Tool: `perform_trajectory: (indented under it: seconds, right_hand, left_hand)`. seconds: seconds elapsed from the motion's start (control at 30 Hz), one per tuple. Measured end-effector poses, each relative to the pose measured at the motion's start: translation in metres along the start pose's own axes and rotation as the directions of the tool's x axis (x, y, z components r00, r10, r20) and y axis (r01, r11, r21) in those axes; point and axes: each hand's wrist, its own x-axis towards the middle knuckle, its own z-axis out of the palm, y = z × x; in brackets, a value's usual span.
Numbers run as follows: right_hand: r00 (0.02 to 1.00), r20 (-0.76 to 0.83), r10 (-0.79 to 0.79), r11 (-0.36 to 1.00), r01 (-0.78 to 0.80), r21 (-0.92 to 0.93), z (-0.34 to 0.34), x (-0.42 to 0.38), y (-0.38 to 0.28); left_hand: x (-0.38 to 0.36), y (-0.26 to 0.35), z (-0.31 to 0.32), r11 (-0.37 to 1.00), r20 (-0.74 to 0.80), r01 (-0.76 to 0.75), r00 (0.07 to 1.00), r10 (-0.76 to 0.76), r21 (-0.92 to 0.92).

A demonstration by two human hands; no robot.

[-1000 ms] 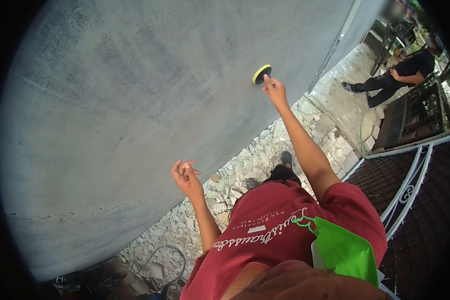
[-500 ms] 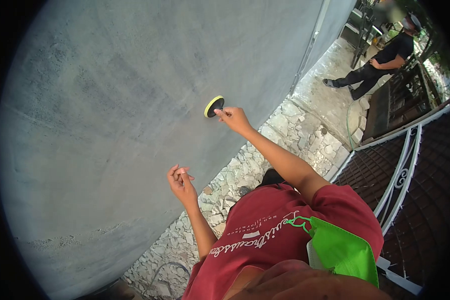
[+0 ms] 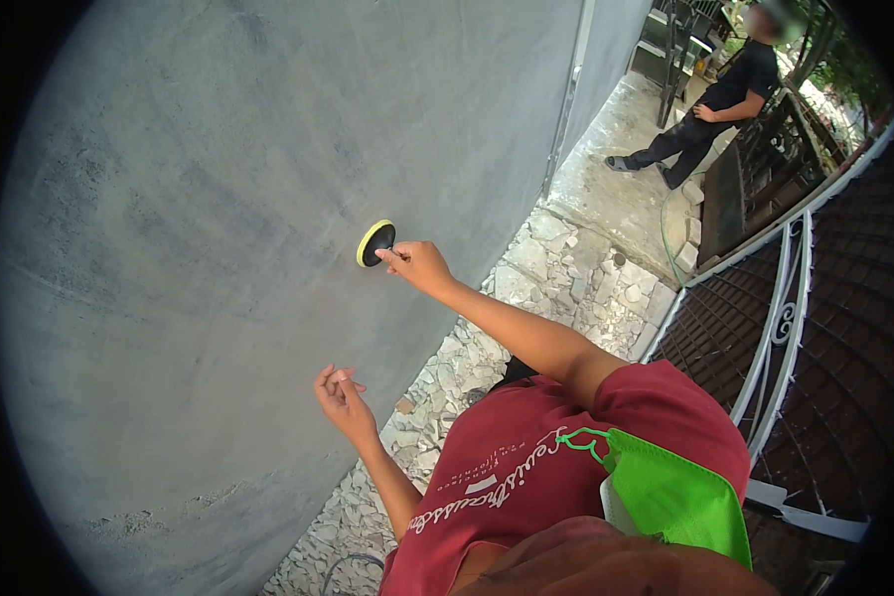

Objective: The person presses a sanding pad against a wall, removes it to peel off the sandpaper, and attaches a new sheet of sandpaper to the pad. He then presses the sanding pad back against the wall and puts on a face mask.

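Observation:
My right hand (image 3: 414, 264) grips a round sanding pad (image 3: 376, 243) with a black back and a yellow rim. Fingers and thumb pinch its short stem, and the yellow side faces the grey plastered wall (image 3: 219, 328), right at its surface. Lower on the left, my left hand (image 3: 344, 402) is raised near the same wall with its fingers loosely bent and apart. Nothing shows in it.
Broken white stones (image 3: 566, 283) cover the ground along the wall's foot. A person in dark clothes (image 3: 715, 104) stands on the concrete path (image 3: 606, 164) at upper right. A white metal gate frame (image 3: 765, 368) and a green hose (image 3: 671, 253) lie to the right.
The whole view has shifted, with the scene sliding left. My right hand and the sanding pad have moved left and down in view; my left hand keeps its loose bend.

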Motion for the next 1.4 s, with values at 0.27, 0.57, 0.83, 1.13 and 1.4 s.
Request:
perform_trajectory:
  seconds: [0.27,0.57,0.83,1.13,1.4]
  right_hand:
    - [0.974,-0.087,0.208,0.977,-0.211,-0.029,0.017,-0.017,0.097]
    - [0.991,-0.118,-0.067,0.994,0.077,0.078,0.000,-0.023,-0.027]
    - [0.991,0.048,0.122,0.985,-0.126,0.114,0.029,-0.014,-0.006]
    - [0.933,0.269,0.238,0.900,-0.316,0.301,0.037,-0.013,0.042]
    - [0.901,0.300,0.312,0.902,-0.381,0.204,0.023,-0.004,0.034]
  left_hand:
    - [-0.001,0.005,-0.012,0.999,-0.011,-0.015,1.000,0.016,0.032]
    - [-0.003,-0.005,-0.021,0.999,-0.009,0.031,0.999,-0.030,0.043]
    - [0.002,-0.004,-0.007,0.999,0.039,0.024,0.999,-0.025,0.031]
    - [0.002,0.001,-0.014,0.996,0.053,0.045,0.997,-0.048,0.073]
    - [0.005,-0.004,-0.013,0.997,0.032,0.030,0.999,-0.032,0.075]
